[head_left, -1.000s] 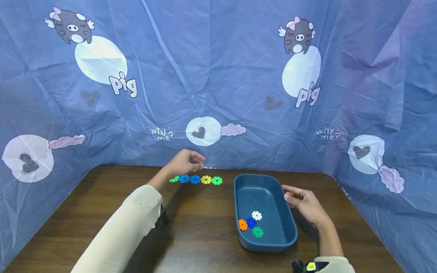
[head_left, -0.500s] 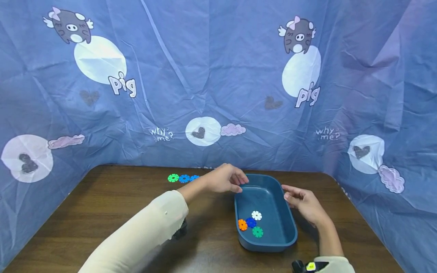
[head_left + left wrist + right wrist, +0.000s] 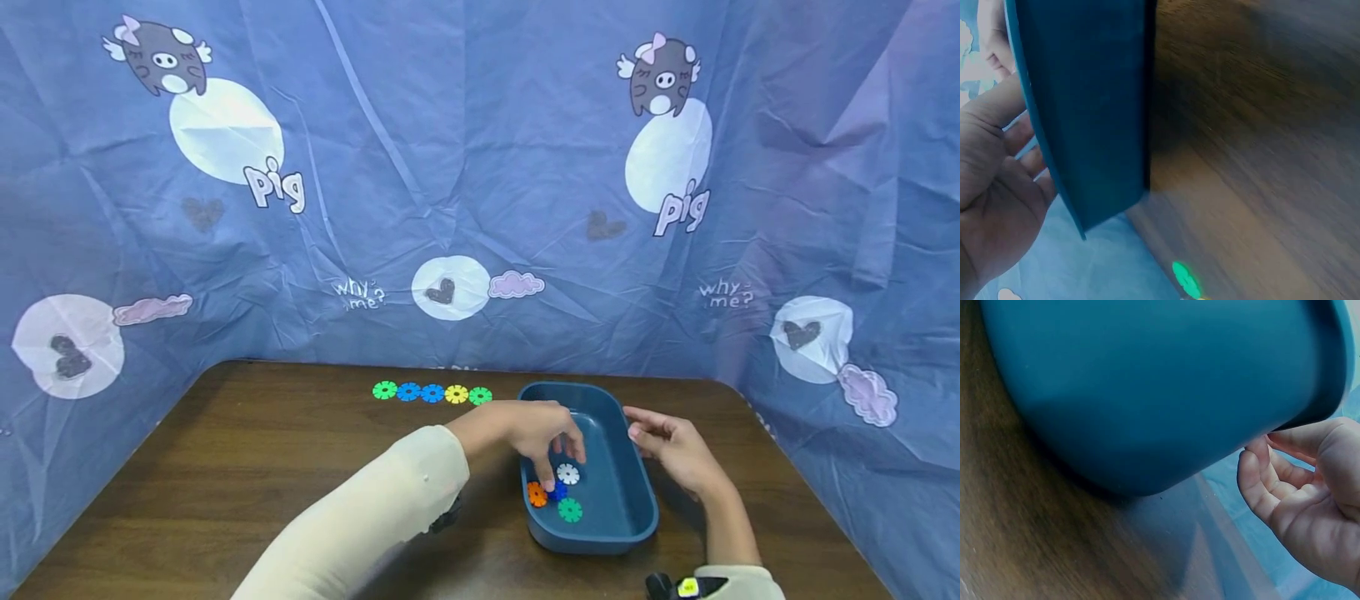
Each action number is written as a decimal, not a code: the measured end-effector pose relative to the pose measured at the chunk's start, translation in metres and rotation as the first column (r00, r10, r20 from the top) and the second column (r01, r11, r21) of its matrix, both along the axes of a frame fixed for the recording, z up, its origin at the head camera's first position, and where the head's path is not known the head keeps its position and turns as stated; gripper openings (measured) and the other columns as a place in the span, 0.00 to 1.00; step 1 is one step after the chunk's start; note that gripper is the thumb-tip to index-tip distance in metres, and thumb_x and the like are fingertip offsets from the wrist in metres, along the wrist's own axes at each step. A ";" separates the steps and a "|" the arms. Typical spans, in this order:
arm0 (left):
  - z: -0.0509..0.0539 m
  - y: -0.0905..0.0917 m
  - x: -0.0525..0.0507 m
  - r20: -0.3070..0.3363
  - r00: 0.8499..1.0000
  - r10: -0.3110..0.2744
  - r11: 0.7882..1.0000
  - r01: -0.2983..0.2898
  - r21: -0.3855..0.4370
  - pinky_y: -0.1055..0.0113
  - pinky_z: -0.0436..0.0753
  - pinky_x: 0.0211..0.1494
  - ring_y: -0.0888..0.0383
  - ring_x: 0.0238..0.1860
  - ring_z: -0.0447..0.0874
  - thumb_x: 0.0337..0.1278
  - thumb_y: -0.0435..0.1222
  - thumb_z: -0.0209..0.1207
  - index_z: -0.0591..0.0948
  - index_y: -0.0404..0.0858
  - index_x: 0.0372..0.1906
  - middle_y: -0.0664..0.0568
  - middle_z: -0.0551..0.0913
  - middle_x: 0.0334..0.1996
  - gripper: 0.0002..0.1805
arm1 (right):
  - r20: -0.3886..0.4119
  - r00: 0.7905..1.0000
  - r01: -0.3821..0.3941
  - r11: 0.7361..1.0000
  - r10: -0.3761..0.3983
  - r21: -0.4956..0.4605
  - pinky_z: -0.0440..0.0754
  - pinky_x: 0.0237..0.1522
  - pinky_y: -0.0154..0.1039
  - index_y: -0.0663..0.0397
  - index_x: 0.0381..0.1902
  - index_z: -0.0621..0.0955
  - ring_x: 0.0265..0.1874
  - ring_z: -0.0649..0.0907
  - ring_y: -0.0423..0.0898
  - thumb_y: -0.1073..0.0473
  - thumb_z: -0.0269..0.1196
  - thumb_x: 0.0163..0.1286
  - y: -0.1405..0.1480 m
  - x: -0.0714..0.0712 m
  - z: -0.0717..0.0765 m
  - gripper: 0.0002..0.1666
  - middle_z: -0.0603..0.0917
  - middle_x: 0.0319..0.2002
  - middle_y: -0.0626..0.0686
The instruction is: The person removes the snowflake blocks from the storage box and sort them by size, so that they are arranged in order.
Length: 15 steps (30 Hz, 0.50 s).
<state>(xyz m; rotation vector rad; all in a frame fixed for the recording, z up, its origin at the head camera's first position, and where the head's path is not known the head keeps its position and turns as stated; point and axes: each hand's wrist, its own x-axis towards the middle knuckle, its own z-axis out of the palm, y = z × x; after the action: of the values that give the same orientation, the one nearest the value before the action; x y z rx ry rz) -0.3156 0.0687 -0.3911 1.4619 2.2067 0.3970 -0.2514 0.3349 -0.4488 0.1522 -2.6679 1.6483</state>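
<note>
My left hand (image 3: 546, 435) reaches over the left rim of a blue-grey plastic tub (image 3: 617, 492), fingers bent downward and apart. Its thumb tip is over a dark blue notched snowflake disc (image 3: 558, 492); whether they touch I cannot tell. Close by inside lie a white disc (image 3: 568, 474), an orange disc (image 3: 537, 494) and a green disc (image 3: 570, 510). The left wrist view shows the hand (image 3: 997, 181) past the tub's wall (image 3: 1085, 112), which hides the discs. My right hand (image 3: 678, 454) rests its fingertips against the tub's right side, fingers loosely bent.
Behind the left arm, a row of discs lies on the brown table (image 3: 247, 467): light green (image 3: 385, 390), two blue (image 3: 421, 392), yellow (image 3: 456, 394) and green (image 3: 481, 396). A blue printed cloth (image 3: 465, 208) hangs around the table's back and sides.
My left hand has moved from above the row of discs, rightward and nearer, down into the tub. The whole row now shows again. The right hand stays at the tub's side.
</note>
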 end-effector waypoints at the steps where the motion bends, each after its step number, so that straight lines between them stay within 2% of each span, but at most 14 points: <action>1: -0.001 0.004 0.000 0.008 1.000 0.004 1.000 -0.004 -0.027 0.74 0.80 0.52 0.64 0.48 0.83 0.46 0.39 0.80 0.87 0.47 0.55 0.59 0.86 0.48 0.27 | 0.003 1.000 0.003 1.000 -0.003 0.000 0.86 0.46 0.37 0.65 0.70 0.74 0.46 0.85 0.46 0.58 0.60 0.78 0.000 0.000 0.000 0.27 0.82 0.46 0.61; 5: -0.004 0.014 0.003 0.034 0.999 0.028 0.993 -0.024 -0.115 0.74 0.81 0.52 0.63 0.47 0.82 0.43 0.37 0.81 0.87 0.49 0.54 0.60 0.85 0.47 0.27 | 0.004 1.000 0.016 1.000 -0.016 0.004 0.86 0.46 0.38 0.64 0.69 0.75 0.46 0.85 0.46 0.58 0.60 0.79 0.001 0.001 -0.001 0.26 0.82 0.45 0.60; 7: -0.006 0.019 0.003 0.015 0.999 0.031 0.987 -0.028 -0.157 0.74 0.80 0.52 0.63 0.47 0.82 0.40 0.37 0.82 0.87 0.50 0.52 0.61 0.84 0.47 0.28 | 0.001 1.000 0.014 1.000 -0.014 0.003 0.86 0.46 0.38 0.64 0.70 0.75 0.46 0.85 0.46 0.58 0.60 0.79 0.001 0.001 -0.001 0.26 0.82 0.45 0.60; 11: -0.012 0.024 0.005 -0.047 0.999 -0.003 0.977 -0.007 -0.215 0.75 0.78 0.54 0.64 0.48 0.79 0.34 0.37 0.84 0.86 0.52 0.52 0.62 0.81 0.47 0.32 | 0.000 1.000 0.005 1.000 -0.005 -0.005 0.86 0.46 0.38 0.65 0.70 0.74 0.46 0.85 0.47 0.58 0.61 0.78 0.001 0.002 0.001 0.27 0.83 0.45 0.60; 15: -0.016 0.026 0.006 -0.080 0.997 -0.022 0.975 0.004 -0.223 0.74 0.77 0.55 0.65 0.48 0.76 0.34 0.37 0.84 0.85 0.53 0.52 0.61 0.78 0.46 0.32 | -0.009 1.000 0.003 1.000 -0.003 -0.008 0.86 0.45 0.37 0.65 0.69 0.75 0.45 0.85 0.47 0.58 0.61 0.78 0.000 0.001 0.002 0.27 0.83 0.45 0.61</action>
<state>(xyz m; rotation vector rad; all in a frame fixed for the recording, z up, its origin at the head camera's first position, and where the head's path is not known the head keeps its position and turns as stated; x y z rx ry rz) -0.3099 0.0952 -0.4074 1.3926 2.2216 0.0816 -0.2503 0.3353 -0.4467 0.1555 -2.6531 1.6530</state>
